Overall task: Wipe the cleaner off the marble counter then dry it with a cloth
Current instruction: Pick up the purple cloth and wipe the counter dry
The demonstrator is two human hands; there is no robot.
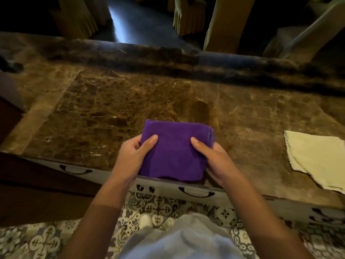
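A folded purple cloth (173, 148) is held over the front edge of the brown marble counter (115, 101). My left hand (132, 156) grips its left side, thumb on top. My right hand (214, 157) grips its right side the same way. A cream cloth (317, 157) lies flat on the counter at the right, apart from both hands. I cannot make out any cleaner on the marble in this dim light.
A raised dark marble ledge (168, 57) runs along the counter's far side. White drawers with dark handles (194, 193) sit under the front edge. Patterned floor tiles (46, 240) lie below. Covered chairs (224, 21) stand beyond the ledge.
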